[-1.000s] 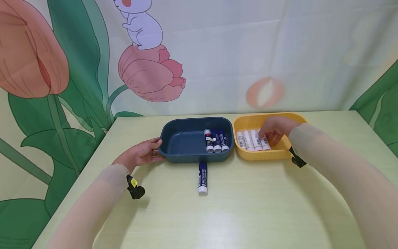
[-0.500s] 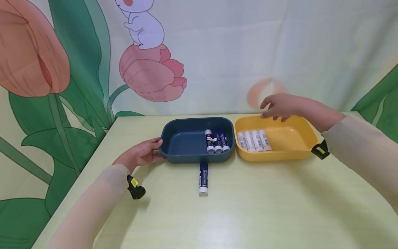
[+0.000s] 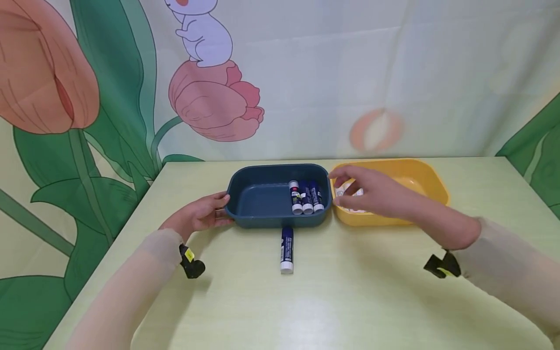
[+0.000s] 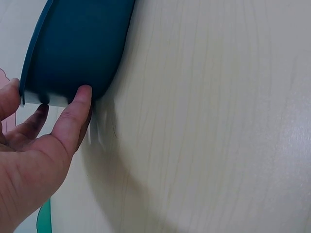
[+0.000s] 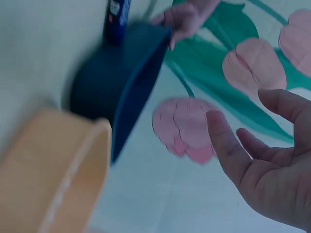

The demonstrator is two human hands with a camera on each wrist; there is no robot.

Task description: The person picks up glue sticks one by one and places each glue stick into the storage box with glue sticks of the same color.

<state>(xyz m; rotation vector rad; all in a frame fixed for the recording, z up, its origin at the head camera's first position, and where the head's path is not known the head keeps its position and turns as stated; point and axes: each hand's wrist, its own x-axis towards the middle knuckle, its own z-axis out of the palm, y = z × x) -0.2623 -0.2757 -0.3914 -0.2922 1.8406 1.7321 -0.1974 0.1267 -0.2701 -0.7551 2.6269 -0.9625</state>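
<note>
My left hand (image 3: 204,214) grips the left end of a dark blue plastic tray (image 3: 262,222), thumb at its rim and fingers against the outer wall (image 4: 82,53). Inside, at the right end, three navy glue sticks (image 3: 306,198) with white ends lie side by side. Another navy glue stick (image 3: 286,250) lies on the table just in front. My right hand (image 3: 372,192) hovers over the left part of a yellow tray (image 3: 420,182), fingers spread and nothing between them; its fingertips overlap the blue tray's right rim. White sticks (image 3: 356,189) in the yellow tray are partly hidden behind this hand.
Both trays stand end to end near the back edge of the pale wooden table (image 3: 306,311). Behind them hangs a cloth (image 3: 306,87) printed with tulips and a white rabbit. Each wrist carries a small black camera mount (image 3: 443,265).
The right hand has let go among the white sticks, lifted toward the back right, then swung left to the blue tray's right rim. My left hand has kept its place.
</note>
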